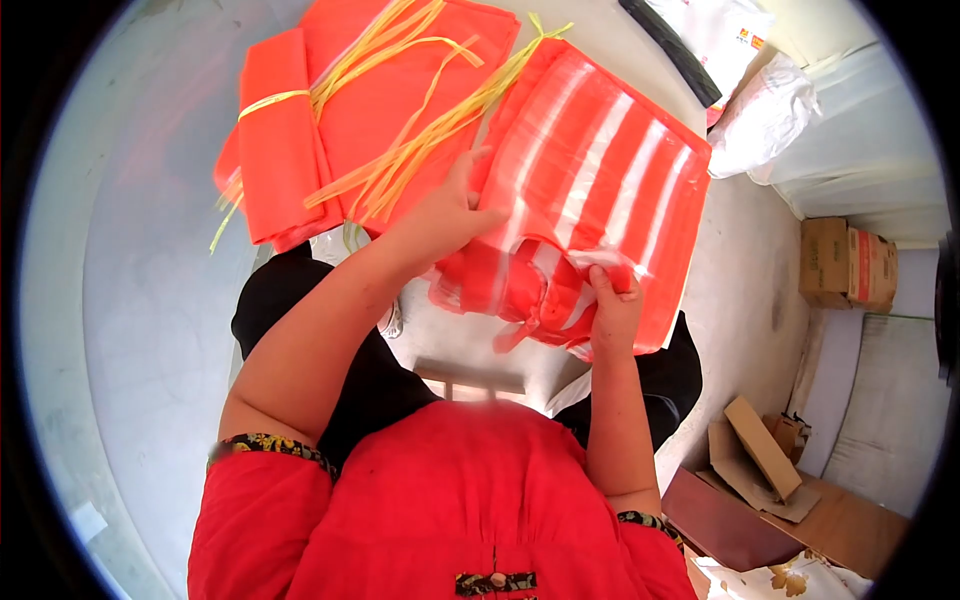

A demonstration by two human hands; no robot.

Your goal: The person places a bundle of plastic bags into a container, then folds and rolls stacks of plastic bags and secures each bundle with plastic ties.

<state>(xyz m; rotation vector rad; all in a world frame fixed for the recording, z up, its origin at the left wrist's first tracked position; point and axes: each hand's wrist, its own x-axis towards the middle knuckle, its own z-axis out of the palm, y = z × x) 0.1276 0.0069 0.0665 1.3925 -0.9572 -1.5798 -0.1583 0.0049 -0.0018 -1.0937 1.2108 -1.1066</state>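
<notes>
A stack of red-and-white striped plastic bags (pixel 610 150) lies in front of me, its near edge crumpled and folded with loose handle parts hanging. My right hand (pixel 612 315) pinches the bunched near edge of a bag between thumb and fingers. At the stack's left side is my left hand (pixel 455 205), thumb and fingers apart, the thumb lying against the striped plastic. Beside it are flat red plastic sheets (pixel 400 100), with yellow plastic ties (pixel 430 135) strewn across them. A folded red bundle (pixel 275 140) at the far left has a yellow tie around it.
Behind the stack lie a dark bar (pixel 672 50) and white plastic sacks (pixel 765 115). Cardboard boxes (pixel 847 265) stand by the right wall. An opened carton (pixel 755 460) rests on a brown surface at lower right. My knees are under the work.
</notes>
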